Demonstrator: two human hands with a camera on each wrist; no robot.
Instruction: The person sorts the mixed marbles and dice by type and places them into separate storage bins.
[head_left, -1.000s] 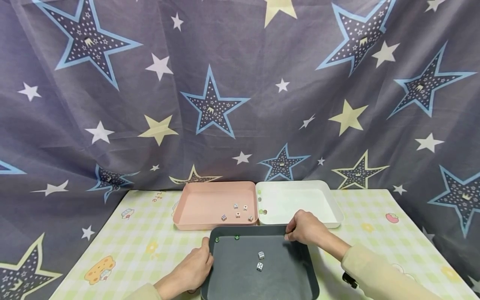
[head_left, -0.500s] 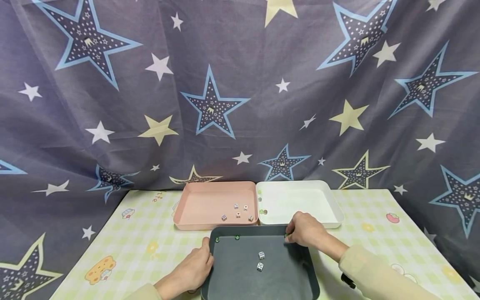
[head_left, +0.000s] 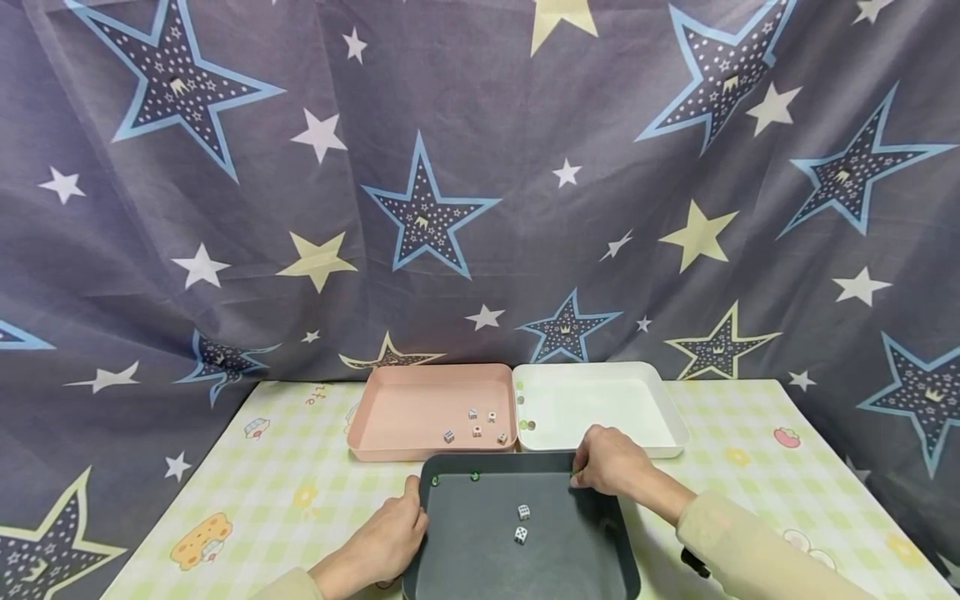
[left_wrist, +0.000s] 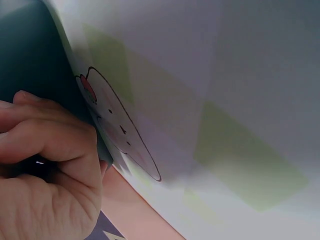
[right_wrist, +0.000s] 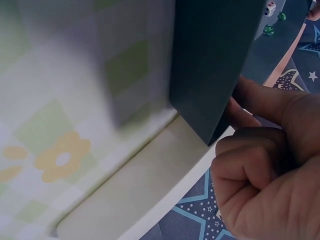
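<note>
My left hand (head_left: 386, 533) grips the left rim of a dark grey tray (head_left: 457, 567), thumb at its edge; in the left wrist view my curled fingers lie against its side. My right hand (head_left: 611, 460) is at the tray's far right corner, its thumb and index finger reaching over the wall and pinching a small green glassy piece (head_left: 573, 474), mostly covered by the fingertips. Two similar green pieces (head_left: 475, 476) lie along the far wall. Two white dice (head_left: 521, 535) sit near the middle of the tray.
Behind the dark tray stand a pink tray (head_left: 420, 400) with several white dice (head_left: 477, 431) and a white tray (head_left: 600, 400) with several small greenish pieces (head_left: 523, 425) along its left side. A checked cloth (head_left: 300, 467) covers the table; a star-patterned curtain (head_left: 450, 317) hangs behind.
A green piece has come into sight at my right fingertips, and that hand has shifted very slightly. My left hand and the dark tray have stayed in place.
</note>
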